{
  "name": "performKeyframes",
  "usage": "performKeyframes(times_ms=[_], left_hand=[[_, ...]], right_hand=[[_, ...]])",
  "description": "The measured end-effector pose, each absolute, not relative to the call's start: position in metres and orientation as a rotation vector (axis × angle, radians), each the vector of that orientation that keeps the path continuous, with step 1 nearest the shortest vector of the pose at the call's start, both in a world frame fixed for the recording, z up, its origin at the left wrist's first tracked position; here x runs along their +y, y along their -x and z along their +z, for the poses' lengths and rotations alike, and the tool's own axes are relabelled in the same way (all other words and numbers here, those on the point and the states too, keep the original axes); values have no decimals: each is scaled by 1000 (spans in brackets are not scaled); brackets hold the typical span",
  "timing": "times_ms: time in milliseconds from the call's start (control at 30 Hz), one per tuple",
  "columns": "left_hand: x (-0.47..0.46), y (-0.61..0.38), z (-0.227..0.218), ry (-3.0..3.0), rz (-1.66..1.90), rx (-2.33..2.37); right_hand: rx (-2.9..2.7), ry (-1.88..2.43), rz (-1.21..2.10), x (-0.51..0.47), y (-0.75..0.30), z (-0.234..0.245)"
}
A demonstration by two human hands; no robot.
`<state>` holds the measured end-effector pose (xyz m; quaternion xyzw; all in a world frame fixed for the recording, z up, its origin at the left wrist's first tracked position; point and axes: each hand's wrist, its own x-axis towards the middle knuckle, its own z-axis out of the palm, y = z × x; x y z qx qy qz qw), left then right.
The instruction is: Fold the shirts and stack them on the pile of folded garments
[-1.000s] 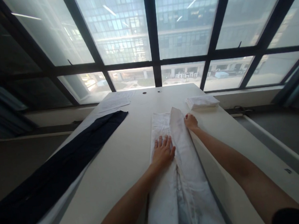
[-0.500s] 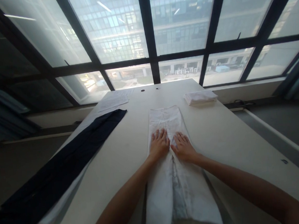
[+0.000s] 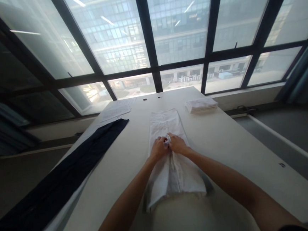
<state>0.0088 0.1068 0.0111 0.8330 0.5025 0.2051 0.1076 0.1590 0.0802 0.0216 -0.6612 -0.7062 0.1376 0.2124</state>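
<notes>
A long white garment (image 3: pixel 165 122) lies lengthwise before me, with a seam down its middle and a gap between its two halves toward the near end. Its near end is loose and lifted near my body. My left hand (image 3: pixel 159 149) has its fingers curled on the cloth at the centre line, gripping a bunched fold. Close beside it, my right hand (image 3: pixel 178 144) pinches the same bunched fold from the right. The fingertips of both hands nearly meet, and part of the fold is hidden under them.
The garment rests on a white table (image 3: pixel 226 159). A dark navy folded garment (image 3: pixel 68 175) stretches along the left side over white cloth. White sheets (image 3: pixel 117 109) lie at the back left, and a folded white cloth stack (image 3: pixel 201 105) at the back right. Windows stand behind.
My hands have gone from lying flat on the white garment to gripping cloth together at its middle. The near end of the garment has drawn away from me.
</notes>
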Motion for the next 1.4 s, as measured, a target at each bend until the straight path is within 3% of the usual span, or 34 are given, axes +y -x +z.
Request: performKeyframes(times_ms=[267, 467, 733, 867, 1033, 1200, 1400], left_hand=[[88, 3, 12, -2030, 878, 1447], [105, 83, 35, -1750, 1059, 1612], [98, 185, 48, -1842, 902, 1859], [95, 158, 37, -2103, 855, 1749], [81, 116, 1, -2578, 346, 1635], [78, 122, -19, -2559, 216, 1793], [89, 134, -13, -2496, 154, 1858]], right_hand=[[-1640, 1680, 340, 78, -242, 39], [-1440, 1817, 363, 54, -336, 20], [-1534, 1931, 288, 35, -352, -10], [-1714, 1939, 134, 37, -314, -10], [-1933, 2063, 40, 20, -261, -24], [-2055, 2080, 19, 22, -252, -27], [-2117, 2066, -2, 47, -242, -19]])
